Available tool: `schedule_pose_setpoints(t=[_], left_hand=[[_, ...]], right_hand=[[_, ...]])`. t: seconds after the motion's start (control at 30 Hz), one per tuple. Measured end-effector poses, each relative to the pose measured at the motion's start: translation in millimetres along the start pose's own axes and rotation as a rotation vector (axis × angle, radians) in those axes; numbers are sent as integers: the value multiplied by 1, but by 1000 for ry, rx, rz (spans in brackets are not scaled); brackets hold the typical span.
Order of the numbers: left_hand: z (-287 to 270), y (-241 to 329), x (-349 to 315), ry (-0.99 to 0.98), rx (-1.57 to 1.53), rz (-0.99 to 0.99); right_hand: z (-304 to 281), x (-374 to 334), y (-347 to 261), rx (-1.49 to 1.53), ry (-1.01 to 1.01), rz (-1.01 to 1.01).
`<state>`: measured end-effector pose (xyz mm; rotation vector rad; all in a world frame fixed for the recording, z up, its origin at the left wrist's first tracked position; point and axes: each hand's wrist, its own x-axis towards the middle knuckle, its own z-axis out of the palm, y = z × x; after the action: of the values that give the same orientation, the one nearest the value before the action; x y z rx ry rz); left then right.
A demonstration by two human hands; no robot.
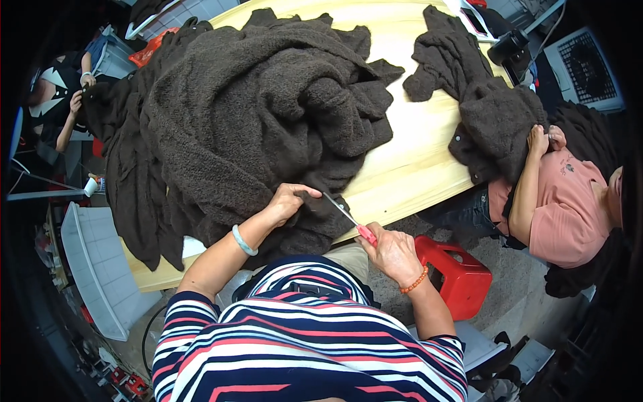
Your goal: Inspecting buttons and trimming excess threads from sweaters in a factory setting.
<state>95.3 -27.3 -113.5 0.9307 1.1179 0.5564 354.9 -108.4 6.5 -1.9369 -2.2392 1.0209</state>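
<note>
A big heap of dark brown knit garments (221, 120) covers much of the table in front of me. At the heap's near edge, my left hand (289, 203) pinches a bit of brown knit fabric between closed fingers. My right hand (396, 253) is closed around the red handle of a thin, pointed metal tool (345, 214); its exact kind is unclear. The shaft slants up and left, its tip close to my left fingertips, over the fabric. A small light button-like spot shows on the cloth beneath the shaft.
The pale wooden table (408, 154) carries another brown garment (495, 127), handled by a person in a pink top at right. Another person works at far left. A red stool (462, 278) stands right of me, a white crate (107, 268) at left.
</note>
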Motion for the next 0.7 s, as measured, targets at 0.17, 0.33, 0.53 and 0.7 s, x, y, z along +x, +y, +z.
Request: schedule_pose_setpoints(t=[0.17, 0.33, 0.53, 0.7], left_hand=[[23, 11, -3, 86, 848, 287], [65, 29, -7, 96, 1382, 549], [84, -4, 5, -16, 1739, 721], [60, -23, 25, -7, 894, 379]], right_hand=[[10, -4, 7, 64, 29, -80], [16, -14, 30, 78, 125, -9], [15, -28, 50, 12, 142, 60], [17, -35, 47, 24, 77, 39]])
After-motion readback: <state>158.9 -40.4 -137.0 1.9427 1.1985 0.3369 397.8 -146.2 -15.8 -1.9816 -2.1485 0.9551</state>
